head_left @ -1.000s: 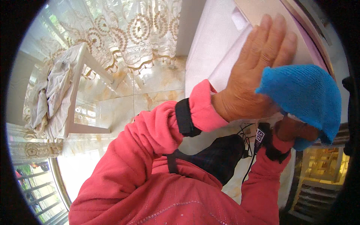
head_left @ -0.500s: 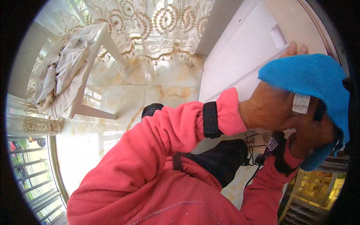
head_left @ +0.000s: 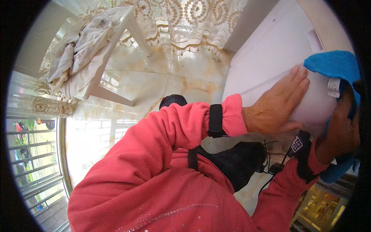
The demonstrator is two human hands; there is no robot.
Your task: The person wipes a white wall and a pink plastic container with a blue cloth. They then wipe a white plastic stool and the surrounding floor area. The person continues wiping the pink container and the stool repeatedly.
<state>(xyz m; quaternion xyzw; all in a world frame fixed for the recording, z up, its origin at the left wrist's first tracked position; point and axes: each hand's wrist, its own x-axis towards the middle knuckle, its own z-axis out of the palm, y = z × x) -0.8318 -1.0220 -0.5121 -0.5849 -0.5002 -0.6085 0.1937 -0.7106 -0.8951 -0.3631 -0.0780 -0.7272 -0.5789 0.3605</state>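
1. The glossy cream floor of large stone-like tiles with tan veins point(head_left: 141, 87) carries the things here.
2. On it stands a white plastic chair with straight legs point(head_left: 110, 96).
3. On the chair's seat lies a crumpled off-white thin cloth point(head_left: 92, 42).
4. Thin black cables point(head_left: 275, 168) are low near the floor; their contact is unclear.

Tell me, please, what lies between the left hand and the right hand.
In the head view, a bare stretch of the white panel shows between the left hand and right hand, with the blue cloth at the right hand.
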